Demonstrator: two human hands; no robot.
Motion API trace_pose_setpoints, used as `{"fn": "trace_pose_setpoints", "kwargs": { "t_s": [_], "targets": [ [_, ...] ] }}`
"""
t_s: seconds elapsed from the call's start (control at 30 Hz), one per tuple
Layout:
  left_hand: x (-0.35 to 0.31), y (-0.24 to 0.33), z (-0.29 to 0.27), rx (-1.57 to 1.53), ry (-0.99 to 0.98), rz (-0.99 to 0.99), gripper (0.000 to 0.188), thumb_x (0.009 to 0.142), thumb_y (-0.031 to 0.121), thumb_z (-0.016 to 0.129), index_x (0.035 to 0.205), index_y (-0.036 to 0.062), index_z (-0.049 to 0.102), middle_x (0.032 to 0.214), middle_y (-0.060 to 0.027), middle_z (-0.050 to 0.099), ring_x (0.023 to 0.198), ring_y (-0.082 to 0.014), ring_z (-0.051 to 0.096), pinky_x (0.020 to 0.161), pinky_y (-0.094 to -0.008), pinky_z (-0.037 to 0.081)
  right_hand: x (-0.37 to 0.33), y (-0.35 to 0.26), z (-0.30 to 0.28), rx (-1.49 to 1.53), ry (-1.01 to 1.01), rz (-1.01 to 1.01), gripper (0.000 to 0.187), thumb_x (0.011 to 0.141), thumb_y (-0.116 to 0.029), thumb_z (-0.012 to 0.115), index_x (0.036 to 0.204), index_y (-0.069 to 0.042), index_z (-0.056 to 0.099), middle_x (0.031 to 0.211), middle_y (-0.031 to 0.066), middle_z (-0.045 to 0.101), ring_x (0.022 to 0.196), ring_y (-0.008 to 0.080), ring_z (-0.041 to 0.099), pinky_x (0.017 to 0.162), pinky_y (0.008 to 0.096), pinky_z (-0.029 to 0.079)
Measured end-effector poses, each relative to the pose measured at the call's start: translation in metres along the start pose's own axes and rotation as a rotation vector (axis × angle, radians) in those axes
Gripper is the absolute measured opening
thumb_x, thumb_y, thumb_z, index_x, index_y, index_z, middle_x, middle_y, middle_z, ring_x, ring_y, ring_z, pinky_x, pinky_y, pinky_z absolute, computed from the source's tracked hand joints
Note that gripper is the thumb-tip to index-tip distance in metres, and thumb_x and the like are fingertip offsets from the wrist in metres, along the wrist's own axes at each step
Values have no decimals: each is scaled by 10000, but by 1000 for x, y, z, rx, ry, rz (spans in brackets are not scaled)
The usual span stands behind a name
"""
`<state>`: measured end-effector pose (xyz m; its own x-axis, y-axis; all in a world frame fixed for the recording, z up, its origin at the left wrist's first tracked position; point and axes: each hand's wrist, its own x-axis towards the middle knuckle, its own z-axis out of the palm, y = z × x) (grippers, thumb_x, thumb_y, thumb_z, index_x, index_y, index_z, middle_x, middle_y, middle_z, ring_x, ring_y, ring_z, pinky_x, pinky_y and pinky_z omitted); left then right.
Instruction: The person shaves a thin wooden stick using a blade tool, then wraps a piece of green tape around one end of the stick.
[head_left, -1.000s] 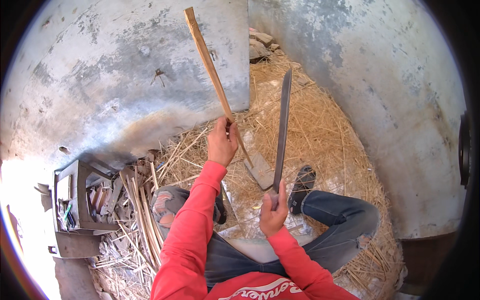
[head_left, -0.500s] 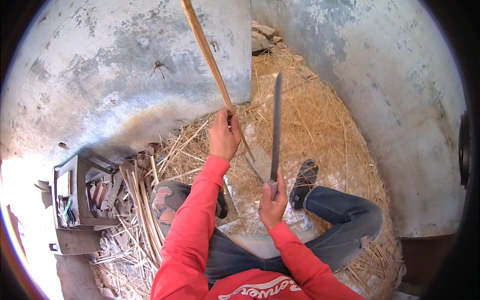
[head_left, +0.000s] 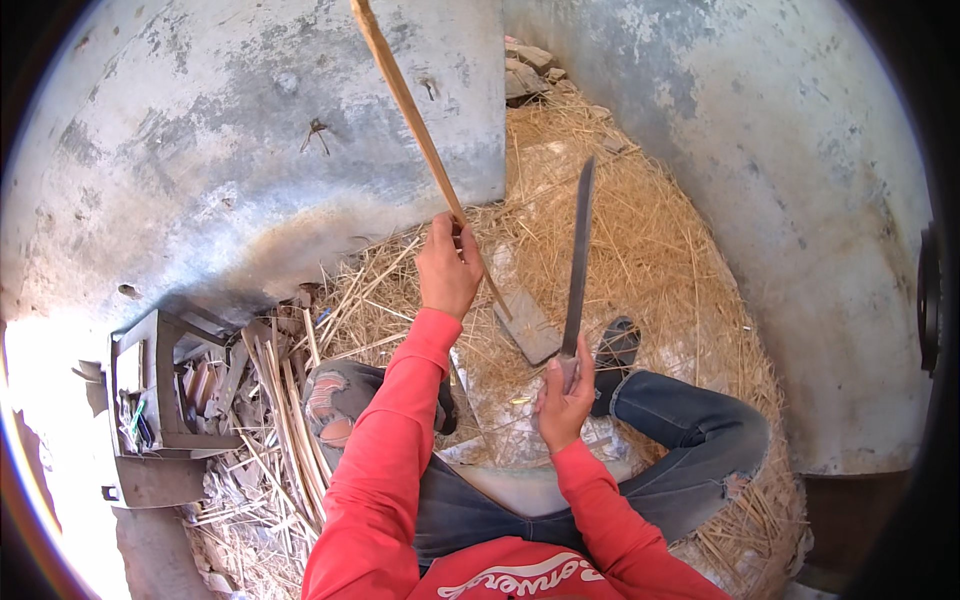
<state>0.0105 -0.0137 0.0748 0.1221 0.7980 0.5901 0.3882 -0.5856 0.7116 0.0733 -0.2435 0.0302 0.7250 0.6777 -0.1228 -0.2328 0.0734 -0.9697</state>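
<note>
My left hand (head_left: 448,266) is closed around a long wooden strip (head_left: 411,112), which slants from the upper left down through my grip. Its lower end points at a small grey block (head_left: 527,328) lying on the straw. In my right hand (head_left: 566,400) is a long machete (head_left: 579,250), held by its short handle with the dark blade upward and leaning slightly right. Blade and strip are apart.
Straw and shavings (head_left: 640,240) cover the floor between my bent legs. Long split strips (head_left: 290,410) lie by my left knee, beside a wooden frame box (head_left: 165,390) with odds and ends. Worn plaster walls (head_left: 250,130) stand ahead and at right (head_left: 800,200); stones (head_left: 527,72) sit in the far gap.
My right hand has moved right with the machete, so the blade is farther from the strip and tilts more. My left hand and the strip have barely shifted.
</note>
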Motion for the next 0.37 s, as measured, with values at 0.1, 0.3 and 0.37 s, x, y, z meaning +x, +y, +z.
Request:
{"fn": "trace_pose_setpoints", "kwargs": {
  "t_s": [0.1, 0.3, 0.37],
  "targets": [
    [2, 8, 7, -6, -16, 9, 151, 913, 57, 632, 1018, 13, 534, 836, -181, 657, 717, -336, 682, 587, -430, 526, 6, 38, -9, -184, 5, -418, 564, 994, -90, 561, 1517, -105, 351, 774, 18, 544, 455, 55, 428, 394, 222, 379],
    [7, 13, 7, -47, -62, -10, 157, 924, 70, 628, 1038, 12, 538, 856, -185, 668, 724, -335, 687, 602, -425, 542, -13, 136, -45, -412, -146, 188, 605, 971, -103, 605, 1523, -121, 357, 807, 4, 550, 679, 67, 521, 630, 247, 462],
    [10, 4, 0, -42, -70, -41, 158, 927, 73, 626, 1045, 14, 539, 866, -185, 670, 727, -334, 688, 607, -424, 547, -10, 134, -55, -308, -124, 488, 658, 965, -115, 619, 1547, -179, 318, 885, 36, 559, 689, 90, 539, 645, 241, 495]
  ]
}}
